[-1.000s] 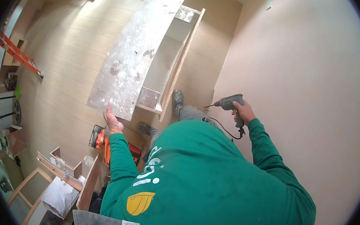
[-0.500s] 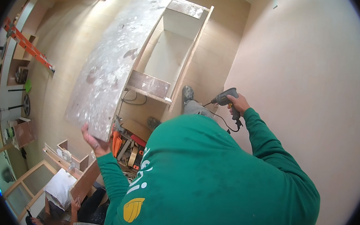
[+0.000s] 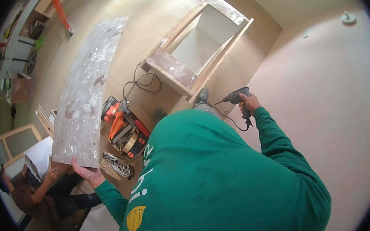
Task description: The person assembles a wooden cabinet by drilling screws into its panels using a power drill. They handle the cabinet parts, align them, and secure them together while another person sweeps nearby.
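Observation:
My left hand (image 3: 87,174) grips the near end of a long, paint-splattered board (image 3: 82,94), its thumb over the top face and the other fingers hidden beneath. The board stands apart from the open wooden box frame (image 3: 171,67), which has a pale hollow inside and stained cross pieces at both ends. Out to the right, my right hand (image 3: 249,104) is wrapped round the handle of a grey power drill (image 3: 237,95). A long bit points left from the drill toward my shoe, and its dark cord hangs below the handle.
A toolbox (image 3: 127,130) with orange tools and tape lies between the board and me, beside a coil of white cable (image 3: 118,164). A black cord (image 3: 142,84) loops on the floor. Another person (image 3: 40,191) sits at lower left. An orange ladder (image 3: 56,5) stands far left; a wall (image 3: 316,104) rises right.
The board has come off the box frame and moved left and nearer, held by my left hand. More of the frame and toolbox shows. The drill stays in my right hand.

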### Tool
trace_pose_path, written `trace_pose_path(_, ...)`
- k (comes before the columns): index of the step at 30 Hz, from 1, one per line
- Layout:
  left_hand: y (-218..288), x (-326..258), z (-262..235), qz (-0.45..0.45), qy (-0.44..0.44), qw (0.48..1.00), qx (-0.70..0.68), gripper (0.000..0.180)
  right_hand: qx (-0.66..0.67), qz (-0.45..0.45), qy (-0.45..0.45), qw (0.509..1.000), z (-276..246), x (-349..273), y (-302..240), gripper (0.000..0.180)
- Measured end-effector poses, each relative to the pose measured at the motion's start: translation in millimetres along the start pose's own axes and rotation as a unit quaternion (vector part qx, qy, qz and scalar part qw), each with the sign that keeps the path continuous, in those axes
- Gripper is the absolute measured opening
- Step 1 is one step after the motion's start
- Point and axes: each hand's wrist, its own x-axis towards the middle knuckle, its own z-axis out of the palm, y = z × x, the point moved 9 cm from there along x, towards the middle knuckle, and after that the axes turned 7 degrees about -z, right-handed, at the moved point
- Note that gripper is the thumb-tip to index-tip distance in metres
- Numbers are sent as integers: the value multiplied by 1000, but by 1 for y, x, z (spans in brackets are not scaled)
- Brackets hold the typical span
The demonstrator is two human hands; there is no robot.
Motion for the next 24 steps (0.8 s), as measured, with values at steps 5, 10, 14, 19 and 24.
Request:
trace_pose_path(5,3,39,-66,-3,62,998,-21,59,-13,-15,16,1000,11,-29,-25,40)
trace_pose_path(10,-15,93,-121,-10,128,991,-41,55,-19,-10,29,999,14,-43,-25,42)
trace_pose_path(14,-51,144,-179,-16,164,985,-56,51,-24,20,39,999,14,-33,-6,41)
trace_pose_path(19,-69,194,-208,20,185,982,17,54,-23,46,11,999,19,-28,26,43)
trace_pose_path(24,-56,214,-210,9,240,969,-56,51,-52,43,-10,998,29,-23,29,47)
